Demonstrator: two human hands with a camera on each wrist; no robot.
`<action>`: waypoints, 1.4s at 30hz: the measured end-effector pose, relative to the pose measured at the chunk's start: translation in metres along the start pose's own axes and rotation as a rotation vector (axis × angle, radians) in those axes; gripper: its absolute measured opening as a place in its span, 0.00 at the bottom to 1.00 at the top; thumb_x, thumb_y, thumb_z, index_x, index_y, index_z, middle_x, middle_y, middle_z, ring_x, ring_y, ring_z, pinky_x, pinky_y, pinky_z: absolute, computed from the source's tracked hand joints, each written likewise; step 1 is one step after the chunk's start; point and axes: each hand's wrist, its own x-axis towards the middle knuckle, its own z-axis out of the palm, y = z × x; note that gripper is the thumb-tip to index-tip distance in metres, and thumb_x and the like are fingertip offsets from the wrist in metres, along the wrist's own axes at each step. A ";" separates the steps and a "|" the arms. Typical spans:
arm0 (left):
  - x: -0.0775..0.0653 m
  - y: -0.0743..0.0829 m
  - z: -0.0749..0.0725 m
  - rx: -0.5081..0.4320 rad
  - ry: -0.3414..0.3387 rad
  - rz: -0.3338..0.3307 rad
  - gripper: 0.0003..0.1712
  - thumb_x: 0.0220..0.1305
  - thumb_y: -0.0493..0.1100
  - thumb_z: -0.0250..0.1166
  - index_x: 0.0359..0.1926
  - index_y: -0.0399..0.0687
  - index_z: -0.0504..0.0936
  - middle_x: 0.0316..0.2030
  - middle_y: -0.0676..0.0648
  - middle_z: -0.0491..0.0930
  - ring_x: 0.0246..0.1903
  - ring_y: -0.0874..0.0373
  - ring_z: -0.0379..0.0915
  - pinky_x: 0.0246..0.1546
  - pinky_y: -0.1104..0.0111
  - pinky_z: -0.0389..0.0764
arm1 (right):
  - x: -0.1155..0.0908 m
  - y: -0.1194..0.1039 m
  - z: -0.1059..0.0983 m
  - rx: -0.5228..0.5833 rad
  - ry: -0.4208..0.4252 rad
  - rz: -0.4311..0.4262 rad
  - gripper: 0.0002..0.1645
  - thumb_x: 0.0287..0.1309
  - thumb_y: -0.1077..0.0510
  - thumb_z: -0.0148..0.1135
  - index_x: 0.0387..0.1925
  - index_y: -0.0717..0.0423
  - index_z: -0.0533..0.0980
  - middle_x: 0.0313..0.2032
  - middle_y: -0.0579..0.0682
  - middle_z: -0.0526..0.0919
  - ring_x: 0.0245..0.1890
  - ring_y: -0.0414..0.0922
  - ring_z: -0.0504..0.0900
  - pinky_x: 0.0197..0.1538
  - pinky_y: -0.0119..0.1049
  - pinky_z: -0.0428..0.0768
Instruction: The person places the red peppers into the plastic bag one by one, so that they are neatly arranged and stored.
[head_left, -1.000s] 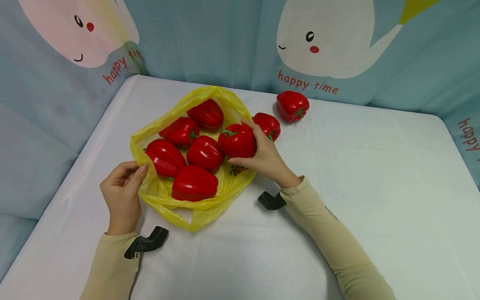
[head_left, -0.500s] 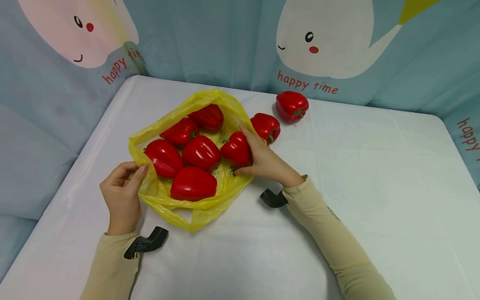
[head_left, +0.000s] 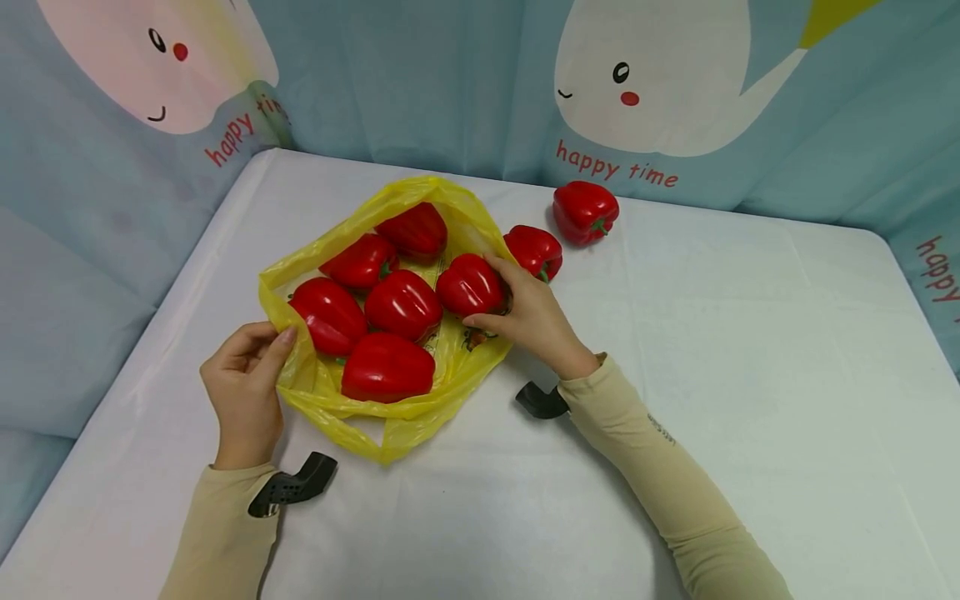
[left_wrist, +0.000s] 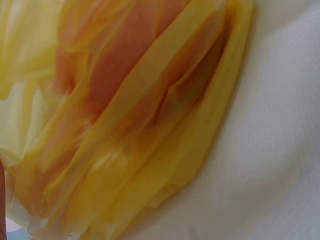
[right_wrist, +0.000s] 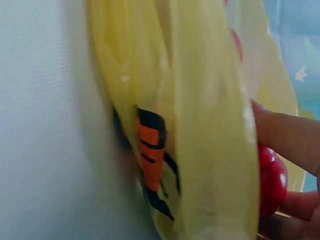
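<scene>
A yellow plastic bag (head_left: 408, 408) lies with its mouth wide, several red bell peppers (head_left: 387, 367) inside it. At its left edge my left hand (head_left: 246, 383) pinches the rim between thumb and fingers. My right hand (head_left: 528, 321) reaches over the right rim and holds a red bell pepper (head_left: 469, 285), thumb in front and fingers behind. In the right wrist view, the bag's side hides much of that pepper (right_wrist: 272, 182) beside my fingers. The left wrist view shows mostly crumpled yellow plastic (left_wrist: 150, 165) with reddish shapes behind it.
Two more red peppers lie outside the bag: one pepper (head_left: 534, 252) close against its right side, another pepper (head_left: 585, 212) near the table's back edge. A white cloth covers the table (head_left: 712, 350). Behind hangs a blue curtain (head_left: 420, 92) with whale prints.
The pepper in my right hand went lower into the bag and turned, its green stem going out of sight, then rose slightly with the hand. My left hand stayed at the rim.
</scene>
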 end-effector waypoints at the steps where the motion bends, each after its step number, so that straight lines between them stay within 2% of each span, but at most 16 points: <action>1: 0.000 0.000 0.000 0.006 -0.001 -0.001 0.03 0.56 0.29 0.66 0.33 0.29 0.83 0.27 0.46 0.81 0.24 0.60 0.70 0.30 0.79 0.75 | 0.000 0.000 0.000 -0.006 0.010 -0.003 0.50 0.46 0.51 0.74 0.67 0.61 0.60 0.62 0.56 0.69 0.59 0.50 0.69 0.58 0.45 0.72; 4: 0.000 0.000 0.000 0.012 -0.001 -0.001 0.03 0.56 0.29 0.66 0.33 0.29 0.83 0.27 0.46 0.81 0.23 0.61 0.70 0.30 0.79 0.75 | 0.000 -0.001 0.000 -0.020 0.015 -0.004 0.50 0.46 0.49 0.74 0.67 0.61 0.61 0.62 0.56 0.69 0.59 0.49 0.69 0.58 0.44 0.72; 10: 0.000 0.001 0.000 0.001 0.005 -0.003 0.02 0.56 0.26 0.64 0.31 0.28 0.82 0.25 0.47 0.81 0.21 0.61 0.67 0.26 0.79 0.73 | 0.000 -0.001 -0.006 0.008 -0.066 0.025 0.49 0.48 0.50 0.73 0.67 0.62 0.60 0.61 0.56 0.69 0.59 0.49 0.69 0.57 0.44 0.72; 13: 0.000 0.001 0.000 0.000 0.007 -0.005 0.02 0.56 0.26 0.63 0.30 0.29 0.82 0.25 0.47 0.81 0.21 0.61 0.67 0.26 0.79 0.72 | 0.001 -0.001 -0.008 0.014 -0.081 0.027 0.48 0.49 0.51 0.72 0.67 0.63 0.61 0.60 0.56 0.70 0.58 0.48 0.70 0.56 0.43 0.73; 19: 0.000 0.000 0.001 -0.029 0.007 0.002 0.03 0.55 0.25 0.63 0.30 0.30 0.82 0.25 0.47 0.81 0.21 0.61 0.68 0.26 0.79 0.73 | 0.001 0.000 -0.007 0.020 -0.033 0.009 0.46 0.47 0.51 0.74 0.65 0.61 0.64 0.57 0.54 0.74 0.53 0.47 0.74 0.53 0.41 0.76; 23: 0.001 -0.001 0.001 -0.025 0.007 0.003 0.03 0.55 0.25 0.63 0.31 0.29 0.83 0.26 0.46 0.81 0.22 0.61 0.69 0.27 0.79 0.73 | -0.001 -0.002 -0.006 -0.033 0.011 0.005 0.46 0.45 0.50 0.75 0.64 0.63 0.66 0.56 0.56 0.76 0.49 0.47 0.75 0.50 0.41 0.77; 26: 0.001 -0.001 0.001 -0.010 0.007 0.002 0.03 0.56 0.25 0.63 0.31 0.30 0.83 0.25 0.47 0.81 0.22 0.61 0.69 0.27 0.79 0.73 | -0.002 -0.003 -0.007 -0.072 0.056 0.015 0.41 0.46 0.51 0.74 0.60 0.64 0.70 0.51 0.56 0.79 0.45 0.47 0.79 0.46 0.39 0.78; 31: 0.001 0.000 0.001 0.007 0.011 -0.002 0.03 0.56 0.26 0.64 0.31 0.30 0.83 0.26 0.47 0.81 0.22 0.61 0.69 0.27 0.79 0.73 | -0.003 -0.003 -0.007 -0.057 0.117 0.027 0.28 0.49 0.57 0.72 0.52 0.65 0.76 0.44 0.56 0.83 0.38 0.46 0.84 0.43 0.37 0.80; 38: 0.000 0.000 0.001 0.007 0.013 0.002 0.03 0.55 0.25 0.64 0.31 0.31 0.83 0.25 0.47 0.81 0.22 0.61 0.69 0.27 0.79 0.73 | -0.003 0.000 -0.005 -0.032 0.142 0.025 0.21 0.49 0.57 0.72 0.44 0.64 0.77 0.39 0.55 0.85 0.37 0.45 0.85 0.40 0.35 0.81; 42: 0.000 0.000 0.001 0.010 0.016 0.000 0.03 0.55 0.25 0.64 0.31 0.31 0.83 0.25 0.47 0.81 0.22 0.61 0.69 0.27 0.79 0.73 | -0.003 0.001 -0.004 0.005 0.096 -0.003 0.23 0.49 0.59 0.72 0.46 0.65 0.77 0.40 0.56 0.85 0.38 0.46 0.85 0.41 0.36 0.81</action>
